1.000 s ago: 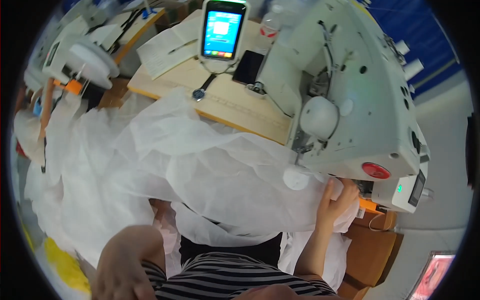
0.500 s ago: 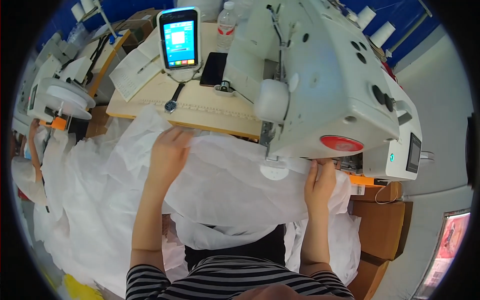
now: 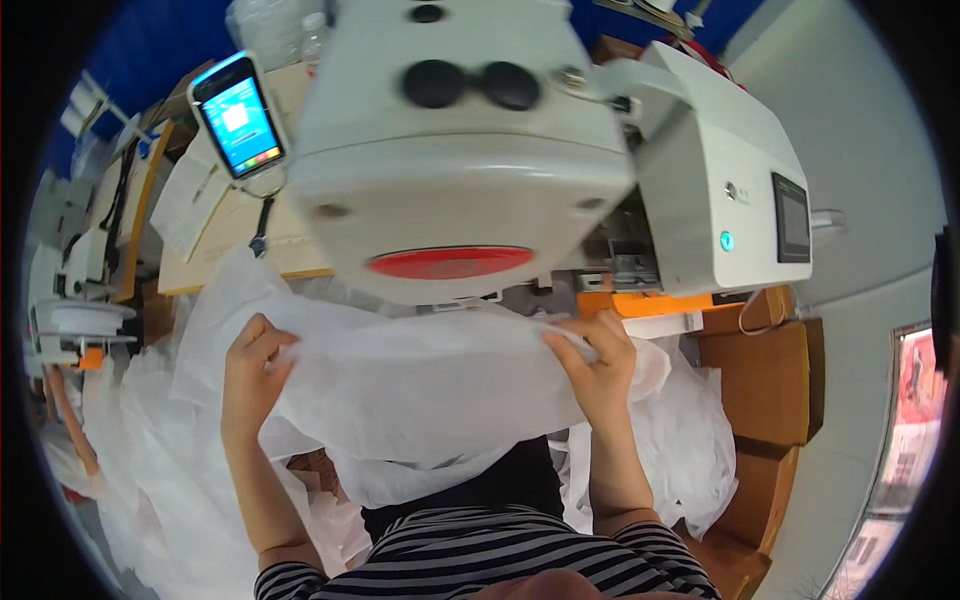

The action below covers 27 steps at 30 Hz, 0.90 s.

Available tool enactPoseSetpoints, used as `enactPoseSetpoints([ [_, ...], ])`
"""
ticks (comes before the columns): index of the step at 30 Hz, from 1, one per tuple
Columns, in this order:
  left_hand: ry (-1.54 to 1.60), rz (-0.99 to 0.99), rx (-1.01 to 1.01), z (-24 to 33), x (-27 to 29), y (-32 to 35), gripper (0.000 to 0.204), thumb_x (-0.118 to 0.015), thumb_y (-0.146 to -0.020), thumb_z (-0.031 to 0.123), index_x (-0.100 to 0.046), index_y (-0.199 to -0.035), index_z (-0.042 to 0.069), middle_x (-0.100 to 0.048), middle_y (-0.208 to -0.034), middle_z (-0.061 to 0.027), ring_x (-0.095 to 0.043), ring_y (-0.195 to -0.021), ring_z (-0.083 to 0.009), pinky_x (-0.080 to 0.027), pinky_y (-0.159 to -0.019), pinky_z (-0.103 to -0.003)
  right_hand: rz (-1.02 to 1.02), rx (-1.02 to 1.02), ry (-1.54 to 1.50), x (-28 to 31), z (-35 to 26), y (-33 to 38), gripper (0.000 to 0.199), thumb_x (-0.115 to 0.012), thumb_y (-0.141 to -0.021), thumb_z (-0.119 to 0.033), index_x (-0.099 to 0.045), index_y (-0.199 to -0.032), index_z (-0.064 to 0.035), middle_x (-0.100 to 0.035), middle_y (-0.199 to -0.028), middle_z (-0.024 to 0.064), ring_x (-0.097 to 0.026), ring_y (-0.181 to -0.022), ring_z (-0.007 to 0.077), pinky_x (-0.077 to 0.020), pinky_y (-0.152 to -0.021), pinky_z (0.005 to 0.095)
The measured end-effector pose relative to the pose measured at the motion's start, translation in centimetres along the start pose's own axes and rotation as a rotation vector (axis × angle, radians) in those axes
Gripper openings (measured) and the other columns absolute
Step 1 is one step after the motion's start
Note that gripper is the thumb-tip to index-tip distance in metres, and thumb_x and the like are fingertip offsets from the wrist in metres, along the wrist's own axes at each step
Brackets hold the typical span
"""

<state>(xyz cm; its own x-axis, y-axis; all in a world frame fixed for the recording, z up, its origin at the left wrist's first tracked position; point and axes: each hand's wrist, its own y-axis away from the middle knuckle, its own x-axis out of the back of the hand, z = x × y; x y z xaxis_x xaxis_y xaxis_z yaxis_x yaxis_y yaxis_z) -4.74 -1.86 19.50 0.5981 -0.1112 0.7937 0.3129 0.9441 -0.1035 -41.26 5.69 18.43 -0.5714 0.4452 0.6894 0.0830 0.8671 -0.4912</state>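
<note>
Between my hands stretches a sheet of thin white fabric point(image 3: 420, 375), its upper edge pulled nearly straight. My left hand point(image 3: 258, 368) is closed, pinching the fabric at the left end of that edge. At the other end, my right hand point(image 3: 598, 362) grips it between thumb and fingers. The fabric drapes over my lap below. Right behind it rises a large white sewing machine point(image 3: 460, 190) with a red oval on its front; its needle area is hidden by the machine's head.
A lit touchscreen point(image 3: 238, 115), a paper sheet point(image 3: 190, 200) and a watch point(image 3: 260, 240) are on the table at left. White fabric point(image 3: 150, 450) heaps at left. Cardboard boxes point(image 3: 755, 380) stand at right below a control box point(image 3: 725, 190). Another person's arm point(image 3: 72, 420) shows far left.
My view has shifted right toward the machine. My left hand has moved down and left, my right hand away from under the machine head, and the fabric edge now spans between them.
</note>
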Motion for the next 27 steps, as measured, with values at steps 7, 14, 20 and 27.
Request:
enactPoseSetpoints([
  [7,0.445,-0.562,0.080,2.5,-0.4,-1.3,0.026,-0.070,-0.061,-0.005,-0.046,-0.070,0.001,-0.043,-0.065,-0.0054,-0.040,-0.060,-0.0153,-0.035,-0.056,-0.025,0.136,-0.671,-0.734,4.2,1.8,1.9,0.015,-0.059,-0.088,-0.013,-0.060,-0.082,0.0002,-0.054,-0.081,0.0007,-0.043,-0.081,0.0058,-0.0361,-0.074,0.0246],
  [14,0.277,0.228,-0.215,4.7,-6.3,-4.4,0.017,-0.049,-0.068,-0.015,-0.042,-0.067,0.001,-0.052,-0.075,-0.0057,-0.054,-0.068,-0.0174,-0.040,-0.059,-0.026,0.295,-0.182,0.526,2.1,5.8,-0.8,0.013,-0.069,-0.079,-0.014,-0.064,-0.084,-0.0027,-0.060,-0.083,0.0149,-0.055,-0.079,0.0346,-0.0438,-0.072,0.0380],
  [20,0.309,0.180,-0.086,1.5,-7.8,-4.4,0.014,-0.049,-0.068,-0.012,-0.046,-0.074,0.000,-0.055,-0.086,-0.0136,-0.053,-0.070,-0.0265,-0.042,-0.060,-0.030,0.218,-0.389,0.429,1.0,6.6,-1.4,0.023,-0.063,-0.086,-0.023,-0.065,-0.085,0.0006,-0.065,-0.079,0.0170,-0.060,-0.069,0.0313,-0.0477,-0.065,0.0382],
  [27,0.359,-0.051,-0.072,-0.4,-8.3,-4.7,0.011,-0.053,-0.084,0.009,-0.053,-0.095,0.007,-0.057,-0.095,-0.0148,-0.055,-0.092,-0.0349,-0.045,-0.073,-0.041,0.057,-0.423,0.539,-0.1,5.6,-3.0,0.034,-0.056,-0.089,-0.027,-0.060,-0.107,0.0015,-0.062,-0.096,0.0218,-0.060,-0.086,0.0358,-0.0485,-0.071,0.0428],
])
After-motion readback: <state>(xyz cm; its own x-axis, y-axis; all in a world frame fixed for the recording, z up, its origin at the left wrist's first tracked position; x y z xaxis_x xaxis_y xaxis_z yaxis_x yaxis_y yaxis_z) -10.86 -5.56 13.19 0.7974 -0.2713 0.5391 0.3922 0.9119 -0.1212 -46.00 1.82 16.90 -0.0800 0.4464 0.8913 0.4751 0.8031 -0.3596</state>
